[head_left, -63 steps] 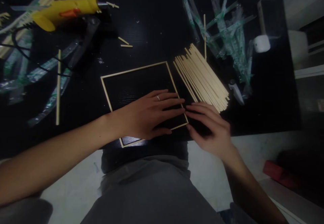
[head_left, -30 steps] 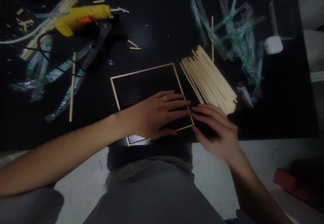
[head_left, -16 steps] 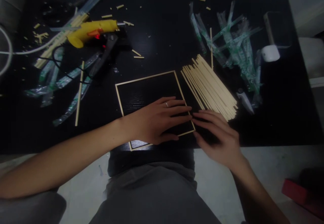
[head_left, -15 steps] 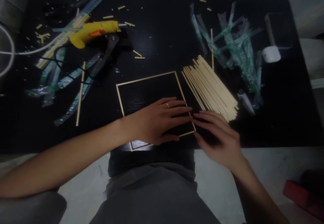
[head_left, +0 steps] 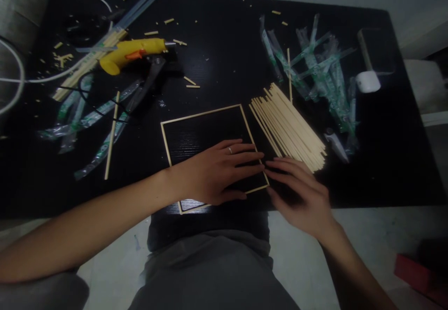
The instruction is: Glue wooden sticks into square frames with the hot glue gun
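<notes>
A thin rectangular frame of pale wooden sticks (head_left: pixel 202 114) lies flat at the front of the black table. My left hand (head_left: pixel 224 172) is stretched flat across it, a ring on one finger, with fingertips over the frame's right side. Just outside that side is my right hand (head_left: pixel 301 191), its fingers apart and lightly bent, the tips close to the right stick and the lower right corner. Whether they touch the wood I cannot tell. Beyond my right hand lies a pile of loose wooden sticks (head_left: pixel 287 128), whose near end is partly covered by my fingers.
At the upper left rests a yellow glue gun (head_left: pixel 140 51) beside a bundle of sticks and a white cable (head_left: pixel 45 79). Crumpled plastic wrappers (head_left: pixel 325 65) spread at the upper right, near a phone (head_left: pixel 376 51) and a white case (head_left: pixel 368 82). One single stick (head_left: pixel 112 137) lies left.
The whole view has shifted slightly, so the table sits a little lower. Both hands and the stick frame keep nearly the same positions relative to each other.
</notes>
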`<state>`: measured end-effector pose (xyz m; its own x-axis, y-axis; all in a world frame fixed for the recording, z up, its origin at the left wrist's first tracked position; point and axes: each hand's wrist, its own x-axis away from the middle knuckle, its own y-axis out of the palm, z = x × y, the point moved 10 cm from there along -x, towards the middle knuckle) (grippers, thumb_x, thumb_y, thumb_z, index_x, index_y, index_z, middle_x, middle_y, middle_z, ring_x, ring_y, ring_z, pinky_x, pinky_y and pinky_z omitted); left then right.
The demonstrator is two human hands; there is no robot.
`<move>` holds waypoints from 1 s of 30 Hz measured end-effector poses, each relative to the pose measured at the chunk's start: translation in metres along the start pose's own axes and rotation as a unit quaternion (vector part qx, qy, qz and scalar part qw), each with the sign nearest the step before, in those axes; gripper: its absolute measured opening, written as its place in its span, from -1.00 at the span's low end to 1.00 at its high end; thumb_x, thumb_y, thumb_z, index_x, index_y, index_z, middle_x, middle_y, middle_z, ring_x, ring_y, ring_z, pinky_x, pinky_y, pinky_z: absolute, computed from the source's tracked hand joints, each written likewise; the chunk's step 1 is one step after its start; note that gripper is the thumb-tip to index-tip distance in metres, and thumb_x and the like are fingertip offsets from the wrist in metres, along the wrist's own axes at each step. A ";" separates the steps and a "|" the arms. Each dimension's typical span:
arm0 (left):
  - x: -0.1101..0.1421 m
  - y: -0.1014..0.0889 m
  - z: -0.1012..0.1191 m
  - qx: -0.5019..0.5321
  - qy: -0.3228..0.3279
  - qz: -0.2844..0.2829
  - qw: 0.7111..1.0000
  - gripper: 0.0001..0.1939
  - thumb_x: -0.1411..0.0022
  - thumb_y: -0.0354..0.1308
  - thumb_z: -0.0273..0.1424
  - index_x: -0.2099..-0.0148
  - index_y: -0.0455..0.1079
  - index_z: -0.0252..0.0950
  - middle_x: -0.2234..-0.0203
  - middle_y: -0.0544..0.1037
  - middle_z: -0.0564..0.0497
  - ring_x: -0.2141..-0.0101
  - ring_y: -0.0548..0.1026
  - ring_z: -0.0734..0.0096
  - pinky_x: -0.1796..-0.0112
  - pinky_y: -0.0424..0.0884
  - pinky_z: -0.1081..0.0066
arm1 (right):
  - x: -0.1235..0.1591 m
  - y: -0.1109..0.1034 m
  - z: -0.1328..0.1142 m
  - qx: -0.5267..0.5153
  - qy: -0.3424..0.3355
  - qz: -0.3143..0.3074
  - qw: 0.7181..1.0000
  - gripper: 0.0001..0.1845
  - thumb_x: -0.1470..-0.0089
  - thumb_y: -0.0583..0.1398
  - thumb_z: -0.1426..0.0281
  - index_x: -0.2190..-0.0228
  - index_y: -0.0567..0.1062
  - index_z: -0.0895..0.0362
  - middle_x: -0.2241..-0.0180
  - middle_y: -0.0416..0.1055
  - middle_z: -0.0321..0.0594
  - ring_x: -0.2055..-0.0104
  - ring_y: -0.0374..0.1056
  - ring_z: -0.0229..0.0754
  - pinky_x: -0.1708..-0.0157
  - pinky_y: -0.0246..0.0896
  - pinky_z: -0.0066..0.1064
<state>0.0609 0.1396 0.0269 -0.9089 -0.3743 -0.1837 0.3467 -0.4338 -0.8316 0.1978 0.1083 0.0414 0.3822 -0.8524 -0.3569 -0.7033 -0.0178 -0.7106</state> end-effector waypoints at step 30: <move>-0.001 -0.002 0.000 0.011 0.000 0.002 1.000 -0.37 -0.42 0.24 -0.17 -0.41 0.30 -0.31 -0.40 0.34 -0.25 -0.42 0.25 -0.09 -0.39 0.18 -0.15 | -0.001 0.000 0.001 -0.020 0.012 0.001 1.000 -0.50 -0.14 0.32 0.56 -0.09 0.58 -0.03 -0.08 0.59 -0.13 -0.20 0.46 0.13 -0.17 0.44 0.18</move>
<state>0.0611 0.1406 0.0287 -0.9076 -0.3756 -0.1877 0.3557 -0.4503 -0.8190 0.1985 0.1098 0.0411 0.3657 -0.8651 -0.3434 -0.7275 -0.0356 -0.6852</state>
